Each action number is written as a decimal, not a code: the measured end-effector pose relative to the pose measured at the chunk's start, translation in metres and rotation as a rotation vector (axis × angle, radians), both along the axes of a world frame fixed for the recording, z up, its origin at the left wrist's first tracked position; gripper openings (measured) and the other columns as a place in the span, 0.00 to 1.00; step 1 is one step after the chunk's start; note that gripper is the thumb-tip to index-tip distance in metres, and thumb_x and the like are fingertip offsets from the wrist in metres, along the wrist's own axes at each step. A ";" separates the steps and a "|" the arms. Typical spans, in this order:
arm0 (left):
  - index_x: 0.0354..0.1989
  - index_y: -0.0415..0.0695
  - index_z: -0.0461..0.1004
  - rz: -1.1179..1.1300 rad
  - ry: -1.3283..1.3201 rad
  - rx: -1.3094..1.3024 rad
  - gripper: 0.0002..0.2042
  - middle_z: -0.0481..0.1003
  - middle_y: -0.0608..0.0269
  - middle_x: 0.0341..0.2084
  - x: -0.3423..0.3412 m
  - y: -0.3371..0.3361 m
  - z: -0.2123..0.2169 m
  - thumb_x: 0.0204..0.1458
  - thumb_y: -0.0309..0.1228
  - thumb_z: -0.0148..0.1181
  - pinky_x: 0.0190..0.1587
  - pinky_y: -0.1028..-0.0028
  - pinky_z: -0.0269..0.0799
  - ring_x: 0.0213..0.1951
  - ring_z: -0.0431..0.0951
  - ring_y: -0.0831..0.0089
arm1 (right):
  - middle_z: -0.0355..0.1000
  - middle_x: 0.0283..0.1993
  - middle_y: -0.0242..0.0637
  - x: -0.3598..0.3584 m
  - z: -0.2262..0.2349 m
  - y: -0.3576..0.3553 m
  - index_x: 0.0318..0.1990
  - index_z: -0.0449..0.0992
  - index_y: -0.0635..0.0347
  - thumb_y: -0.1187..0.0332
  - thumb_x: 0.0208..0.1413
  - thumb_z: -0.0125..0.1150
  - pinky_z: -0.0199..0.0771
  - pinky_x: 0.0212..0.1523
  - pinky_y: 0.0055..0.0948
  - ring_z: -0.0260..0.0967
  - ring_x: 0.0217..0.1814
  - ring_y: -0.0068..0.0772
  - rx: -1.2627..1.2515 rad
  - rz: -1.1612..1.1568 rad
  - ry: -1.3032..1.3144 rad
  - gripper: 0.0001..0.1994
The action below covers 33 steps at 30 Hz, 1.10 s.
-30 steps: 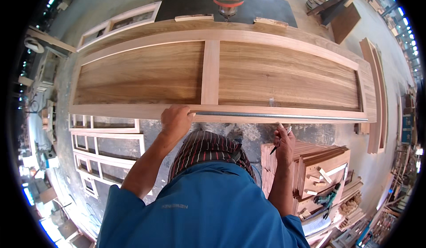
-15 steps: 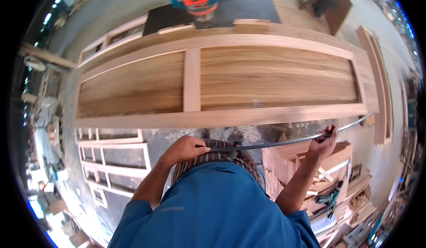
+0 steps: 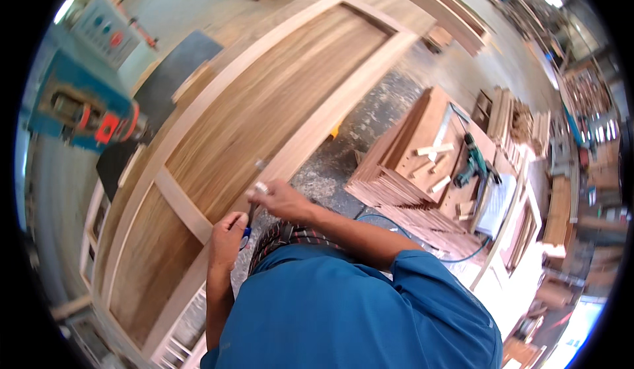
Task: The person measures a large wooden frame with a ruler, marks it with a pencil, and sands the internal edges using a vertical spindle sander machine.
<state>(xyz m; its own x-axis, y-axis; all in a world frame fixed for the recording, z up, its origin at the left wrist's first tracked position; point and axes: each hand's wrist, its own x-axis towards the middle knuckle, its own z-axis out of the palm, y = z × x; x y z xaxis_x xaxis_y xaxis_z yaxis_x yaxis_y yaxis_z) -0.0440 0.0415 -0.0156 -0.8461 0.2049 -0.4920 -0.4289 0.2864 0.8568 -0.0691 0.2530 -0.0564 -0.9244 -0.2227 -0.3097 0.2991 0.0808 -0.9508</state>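
Observation:
In front of my waist, my two hands are close together beside the near rail of a large wooden door panel (image 3: 284,91). My left hand (image 3: 224,242) is closed on a small thing with a blue rounded part (image 3: 246,237), mostly hidden by the fingers. A short dark strip (image 3: 253,212) runs from there up to my right hand (image 3: 282,200), whose fingers are pinched round it. Something pale shows at the right fingertips, too blurred to name. The panel has a pale frame, a crossbar and darker grained boards.
At the left stands a blue machine (image 3: 86,101) with red parts. To the right, a stack of boards (image 3: 409,144) carries a green cordless drill (image 3: 472,161), wood offcuts, a metal square (image 3: 441,134) and papers (image 3: 495,204). A blue hose (image 3: 456,260) loops beside it.
My view has turned to the right. The long, thin grey strip stretched between my hands no longer shows at length. My right hand has come in next to my left.

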 end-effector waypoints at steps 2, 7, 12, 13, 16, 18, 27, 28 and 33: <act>0.45 0.37 0.81 -0.078 0.143 -0.087 0.14 0.75 0.70 0.30 -0.023 0.010 0.003 0.67 0.37 0.57 0.31 0.74 0.72 0.33 0.73 0.81 | 0.74 0.27 0.33 0.005 0.015 0.017 0.39 0.83 0.64 0.54 0.68 0.63 0.68 0.31 0.34 0.65 0.28 0.25 0.008 0.046 0.101 0.19; 0.42 0.33 0.79 -0.051 0.261 -0.258 0.11 0.77 0.62 0.28 -0.087 0.010 -0.035 0.66 0.31 0.59 0.38 0.70 0.73 0.33 0.75 0.76 | 0.76 0.29 0.37 0.028 -0.033 0.106 0.40 0.83 0.62 0.56 0.68 0.62 0.72 0.35 0.34 0.70 0.32 0.26 0.289 -0.365 0.152 0.17; 0.51 0.33 0.77 -0.199 0.550 -0.590 0.14 0.80 0.50 0.38 -0.145 0.048 -0.059 0.63 0.30 0.62 0.47 0.62 0.75 0.41 0.80 0.60 | 0.80 0.32 0.41 0.088 -0.059 0.255 0.43 0.83 0.62 0.57 0.65 0.63 0.77 0.38 0.36 0.78 0.35 0.33 0.570 -0.850 -0.095 0.16; 0.53 0.33 0.76 -0.232 0.652 -0.687 0.15 0.80 0.47 0.42 -0.153 0.051 -0.069 0.63 0.30 0.63 0.51 0.60 0.75 0.45 0.80 0.55 | 0.80 0.33 0.47 0.095 -0.053 0.276 0.42 0.82 0.63 0.56 0.64 0.61 0.76 0.41 0.43 0.79 0.37 0.43 0.617 -0.958 -0.122 0.16; 0.58 0.33 0.73 -0.381 0.800 -0.729 0.19 0.76 0.39 0.53 -0.164 0.071 -0.078 0.61 0.29 0.63 0.61 0.54 0.70 0.55 0.76 0.44 | 0.80 0.37 0.54 0.127 -0.080 0.362 0.43 0.80 0.62 0.58 0.59 0.61 0.76 0.46 0.52 0.79 0.42 0.58 0.767 -1.149 -0.053 0.15; 0.61 0.32 0.71 -0.362 0.788 -0.678 0.22 0.74 0.36 0.57 -0.155 0.071 -0.079 0.60 0.28 0.63 0.66 0.52 0.66 0.60 0.72 0.40 | 0.80 0.38 0.56 0.128 -0.092 0.404 0.44 0.80 0.62 0.59 0.57 0.63 0.77 0.47 0.52 0.78 0.44 0.60 0.810 -1.182 -0.074 0.15; 0.57 0.32 0.75 -0.047 0.595 -0.828 0.18 0.73 0.33 0.58 -0.061 0.014 -0.055 0.60 0.26 0.62 0.67 0.53 0.65 0.62 0.71 0.39 | 0.77 0.46 0.58 0.058 -0.166 0.501 0.49 0.77 0.66 0.61 0.60 0.57 0.72 0.56 0.56 0.74 0.52 0.61 1.369 -0.822 -0.161 0.17; 0.57 0.33 0.75 -0.018 0.632 -0.863 0.18 0.73 0.33 0.59 -0.052 0.011 -0.054 0.59 0.26 0.63 0.67 0.53 0.65 0.62 0.71 0.39 | 0.78 0.47 0.54 0.051 -0.186 0.511 0.50 0.78 0.64 0.61 0.62 0.55 0.71 0.56 0.55 0.75 0.52 0.58 1.400 -0.760 -0.196 0.17; 0.56 0.37 0.78 0.085 0.648 -0.932 0.19 0.75 0.35 0.58 -0.035 0.009 -0.055 0.57 0.30 0.67 0.66 0.55 0.68 0.63 0.73 0.41 | 0.80 0.42 0.54 0.059 -0.241 0.599 0.43 0.81 0.68 0.58 0.54 0.61 0.78 0.48 0.51 0.79 0.44 0.56 1.617 -0.634 -0.186 0.20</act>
<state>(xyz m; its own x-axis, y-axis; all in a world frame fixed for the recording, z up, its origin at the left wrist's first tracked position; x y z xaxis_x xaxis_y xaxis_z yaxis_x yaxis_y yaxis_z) -0.0791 0.0506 -0.0702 -0.9903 -0.0819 0.1120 -0.0315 0.9189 0.3932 -0.0102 0.8525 -0.2975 -0.6679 0.7417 0.0617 0.7434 0.6687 0.0096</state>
